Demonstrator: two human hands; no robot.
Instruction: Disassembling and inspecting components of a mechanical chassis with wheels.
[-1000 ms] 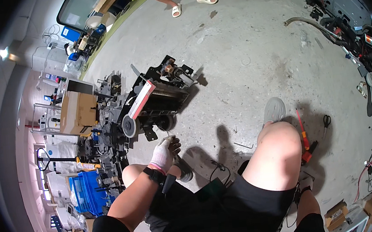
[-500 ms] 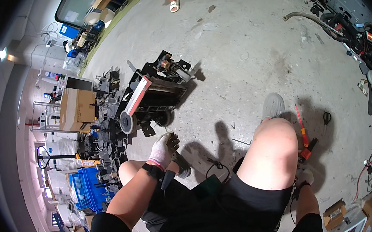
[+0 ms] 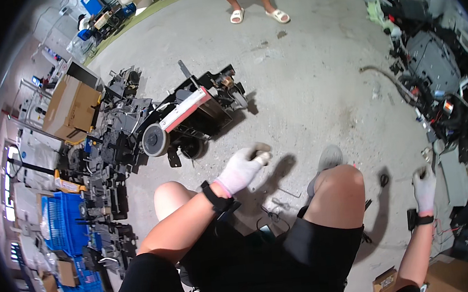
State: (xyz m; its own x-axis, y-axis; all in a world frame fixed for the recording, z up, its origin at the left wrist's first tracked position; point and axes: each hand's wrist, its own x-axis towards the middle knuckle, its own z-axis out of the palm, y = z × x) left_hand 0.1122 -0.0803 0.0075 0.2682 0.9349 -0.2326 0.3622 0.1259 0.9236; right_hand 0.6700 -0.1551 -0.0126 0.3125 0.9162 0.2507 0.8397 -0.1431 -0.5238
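Note:
My left hand (image 3: pixel 246 170), in a white glove with greyish fingertips, hovers over the floor in front of my knees. Its fingers are curled in, and whatever they may hold is hidden. Nearest to it, at the upper left, a black metal wheeled assembly (image 3: pixel 202 112) rests tilted on the floor, with a red-and-white bar and a grey wheel (image 3: pixel 155 140). Far out to the right is my right hand (image 3: pixel 424 185), also gloved, its fingers bent over; I cannot make out anything in them. Scissors (image 3: pixel 384 179) with dark handles lie between my right knee and that hand.
Dark metal parts (image 3: pixel 105 158) crowd the left side beside a cardboard box (image 3: pixel 72 108) and blue crates (image 3: pixel 72 223). Along the right edge lie hoses and vehicle parts (image 3: pixel 432 65). A thin rod (image 3: pixel 290 193) lies before me. Another person's sandalled feet (image 3: pixel 278 16) stand ahead.
My left hand has moved right, away from the wheeled assembly. My right hand has swung from beside my right thigh out to the right. The view has shifted, and the red-handled screwdriver is mostly out of sight.

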